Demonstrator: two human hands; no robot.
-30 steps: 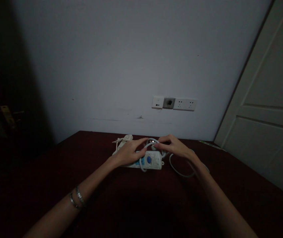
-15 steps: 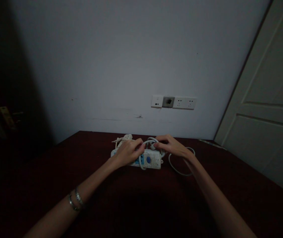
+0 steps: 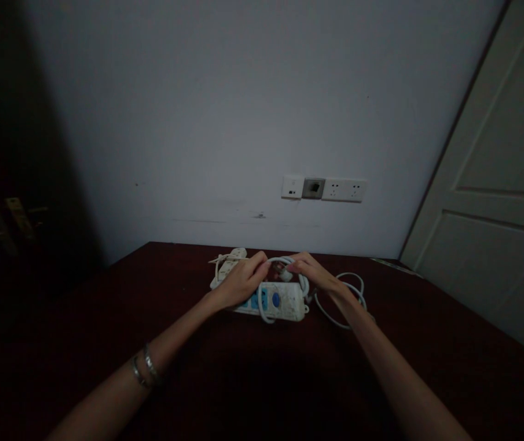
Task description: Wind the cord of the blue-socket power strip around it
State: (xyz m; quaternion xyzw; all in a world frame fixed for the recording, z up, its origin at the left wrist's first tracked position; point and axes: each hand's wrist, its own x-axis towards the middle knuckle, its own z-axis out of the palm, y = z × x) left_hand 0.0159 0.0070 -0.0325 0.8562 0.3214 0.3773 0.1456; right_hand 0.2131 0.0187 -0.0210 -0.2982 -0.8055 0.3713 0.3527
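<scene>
A white power strip point(image 3: 292, 301) with blue sockets lies on the dark red table, its left part covered by my left hand point(image 3: 246, 277). That hand is closed on a loop of the pale power cord point(image 3: 262, 304), which hangs over the strip's front. My right hand point(image 3: 311, 269) is closed too, its fingers pinching the cord near the strip's right end. A plug point(image 3: 284, 274) shows between the hands, behind the strip. Behind my left hand is a second, cream-coloured power strip point(image 3: 227, 266) with a thin cord.
More pale cord point(image 3: 361, 293) lies coiled to the right, partly behind my right forearm. The table point(image 3: 174, 288) meets a wall with socket plates point(image 3: 344, 190). A panelled door point(image 3: 496, 208) stands at right, and door handles point(image 3: 20, 217) show in the dark at left.
The power strip's right end has shifted slightly right and toward me. My right hand has moved a little, and the plug between the hands shows more plainly. My left hand stays closed.
</scene>
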